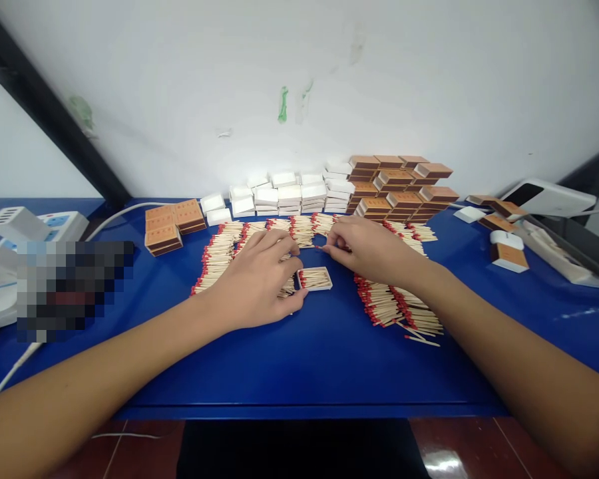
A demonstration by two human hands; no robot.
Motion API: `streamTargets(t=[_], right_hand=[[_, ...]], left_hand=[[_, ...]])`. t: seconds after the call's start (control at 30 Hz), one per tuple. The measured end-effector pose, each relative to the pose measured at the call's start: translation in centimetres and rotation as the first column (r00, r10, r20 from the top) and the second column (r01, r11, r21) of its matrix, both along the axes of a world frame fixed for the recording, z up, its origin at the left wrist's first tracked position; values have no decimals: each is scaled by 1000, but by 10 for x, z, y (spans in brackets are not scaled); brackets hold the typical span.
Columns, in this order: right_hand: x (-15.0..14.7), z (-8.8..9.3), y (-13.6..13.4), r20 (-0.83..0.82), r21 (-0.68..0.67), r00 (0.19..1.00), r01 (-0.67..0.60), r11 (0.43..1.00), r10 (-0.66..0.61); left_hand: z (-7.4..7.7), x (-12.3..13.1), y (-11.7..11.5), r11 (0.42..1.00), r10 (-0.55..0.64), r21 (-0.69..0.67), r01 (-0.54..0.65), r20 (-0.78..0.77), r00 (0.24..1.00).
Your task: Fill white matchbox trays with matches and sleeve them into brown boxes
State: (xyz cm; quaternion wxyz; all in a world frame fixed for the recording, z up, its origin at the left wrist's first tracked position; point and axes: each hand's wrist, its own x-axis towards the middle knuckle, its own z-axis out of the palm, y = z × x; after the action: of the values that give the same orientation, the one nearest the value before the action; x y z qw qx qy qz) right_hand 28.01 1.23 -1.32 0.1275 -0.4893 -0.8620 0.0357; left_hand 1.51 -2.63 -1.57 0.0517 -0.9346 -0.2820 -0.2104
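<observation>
A small white matchbox tray (pixel 315 278) holding red-tipped matches lies on the blue table (pixel 299 359). My left hand (pixel 259 279) rests just left of it, fingers curled over loose matches, thumb touching the tray's near corner. My right hand (pixel 367 249) is beyond and right of the tray, its fingers pinched on a few matches at the edge of the spread of loose matches (pixel 399 306). More loose matches (pixel 219 256) fan out to the left.
White inner trays (pixel 284 196) and brown matchbox sleeves (pixel 404 189) are stacked against the wall. More brown sleeves (pixel 172 226) lie at the left. A white power strip (pixel 34 226) sits far left, loose boxes (pixel 508 253) and a white device (pixel 549 197) at the right.
</observation>
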Motion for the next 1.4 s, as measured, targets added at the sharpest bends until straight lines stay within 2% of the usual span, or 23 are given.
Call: streamTargets(t=[0.17, 0.33, 0.63, 0.77, 0.83, 0.93, 1.03, 1.17, 1.4], right_hand=[[-3, 0, 1, 73, 96, 986, 143, 985, -150], [-9, 1, -1, 113, 98, 962, 239, 966, -249], [-15, 4, -3, 162, 40, 956, 241, 970, -244], [-6, 18, -7, 65, 20, 983, 168, 986, -169], [0, 29, -11, -12, -88, 996, 84, 993, -86], [6, 42, -19, -64, -339, 998, -35, 940, 14], [5, 45, -27, -92, -453, 993, -114, 884, 80], [-1, 39, -33, -115, -487, 984, -173, 856, 133], [-6, 30, -32, -149, -443, 973, -223, 868, 174]], left_hand=[[0, 0, 0, 1000, -8, -1, 8, 9, 1000], [-1, 0, 1, 1000, -11, 18, 11, 9, 1000], [-1, 0, 1, 1000, -14, 13, 14, 10, 1000], [-2, 0, 1, 1000, -10, 9, 10, 3, 1000], [-2, 0, 1, 1000, -8, 18, 8, 6, 1000], [-3, 0, 1, 1000, -4, 30, 3, 11, 1000], [-2, -1, 1, 1000, -5, 26, 5, 1, 1000], [-1, 0, 1, 1000, -12, 20, 12, -11, 1000], [-2, 0, 1, 1000, -8, 30, 9, -3, 1000]])
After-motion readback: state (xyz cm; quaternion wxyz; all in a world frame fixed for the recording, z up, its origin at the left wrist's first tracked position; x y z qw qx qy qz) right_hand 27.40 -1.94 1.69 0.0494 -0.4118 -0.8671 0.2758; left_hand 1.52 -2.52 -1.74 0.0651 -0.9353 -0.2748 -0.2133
